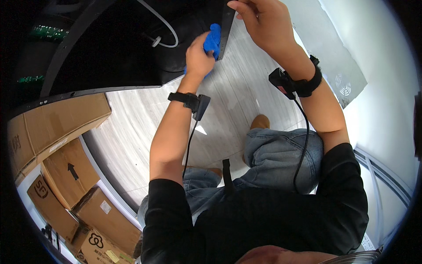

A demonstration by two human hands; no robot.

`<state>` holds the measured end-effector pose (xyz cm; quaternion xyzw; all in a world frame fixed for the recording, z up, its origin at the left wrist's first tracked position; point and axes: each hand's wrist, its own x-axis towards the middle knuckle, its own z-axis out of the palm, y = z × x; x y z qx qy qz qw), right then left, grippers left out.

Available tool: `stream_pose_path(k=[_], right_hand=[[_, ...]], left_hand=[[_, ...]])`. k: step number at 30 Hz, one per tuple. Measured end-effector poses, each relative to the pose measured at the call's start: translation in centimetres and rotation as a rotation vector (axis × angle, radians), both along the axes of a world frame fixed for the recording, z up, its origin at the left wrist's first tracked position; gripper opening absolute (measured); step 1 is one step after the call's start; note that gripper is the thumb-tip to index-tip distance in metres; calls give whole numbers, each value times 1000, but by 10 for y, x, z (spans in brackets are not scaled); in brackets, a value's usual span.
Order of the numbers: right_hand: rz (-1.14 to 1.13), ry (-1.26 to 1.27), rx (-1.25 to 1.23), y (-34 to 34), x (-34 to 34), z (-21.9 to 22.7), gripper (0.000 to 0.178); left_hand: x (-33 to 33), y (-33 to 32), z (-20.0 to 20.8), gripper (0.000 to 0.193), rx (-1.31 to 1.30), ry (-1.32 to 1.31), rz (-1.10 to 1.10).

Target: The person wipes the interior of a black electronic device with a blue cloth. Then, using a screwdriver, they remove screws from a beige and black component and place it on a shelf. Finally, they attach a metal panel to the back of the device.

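Observation:
My left hand (200,60) is closed around a bunched blue cloth (212,40) beside the side edge of a large black cabinet (118,66). Part of the cloth also shows below the palm. At the top edge of the view, my right hand (266,24) has its thumb stretched out near the cabinet's upright edge. Its other fingers are partly cut off by the picture's rim, and I see nothing held in it. Inside the cabinet, a pale cable (175,35) curves down to a small white fitting (156,42).
Green circuit boards (49,32) show at the cabinet's far left. Several cardboard boxes (72,174) are stacked at the lower left. On the right, a grey metal panel (338,57) with round vent slots stands by a white wall (387,66). Pale wood-look flooring (132,136) lies below.

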<state>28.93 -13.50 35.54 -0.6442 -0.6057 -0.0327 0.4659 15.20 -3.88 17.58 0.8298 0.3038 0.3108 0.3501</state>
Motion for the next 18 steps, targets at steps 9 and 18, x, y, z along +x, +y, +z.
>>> stream_pose_path(k=[9, 18], right_hand=[[-54, -174, -25, 0, 3, -14, 21], [185, -166, -158, -13, -75, 8, 75]], left_hand=[[-21, 4, 19, 53, -426, -141, -27], [-71, -24, 161, 48, -1007, -628, 3]])
